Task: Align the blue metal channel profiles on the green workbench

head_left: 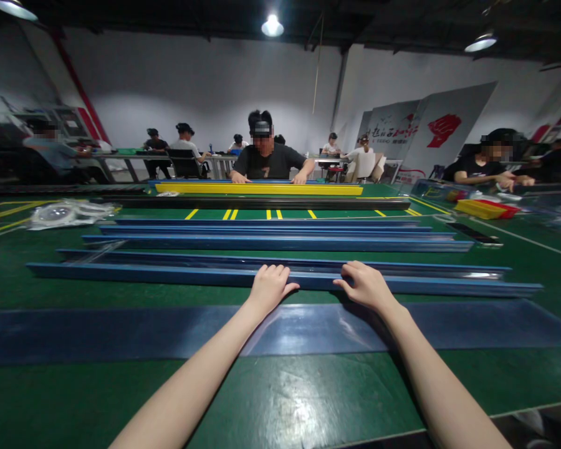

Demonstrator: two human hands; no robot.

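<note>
A long blue channel [144, 274] lies crosswise on the green table [290, 399]. My left hand [271, 287] rests on its near wall left of the middle, fingers closed over the top edge and thumb pointing right. To the right, my right hand [362, 284] is bent over the same channel, its fingers curled over the edge and its thumb pointing left. Both hands grip the channel. Between it and me lies a flat, shiny, clear strip [303, 327], with my forearms passing over it.
Further blue channels [308, 242] lie beyond, then a black bar [262, 202] and a yellow bar [262, 188] near a person's hands across the table. Plastic-wrapped coils [58, 214] lie left; a phone [474, 234] and yellow tray [479, 209] are right.
</note>
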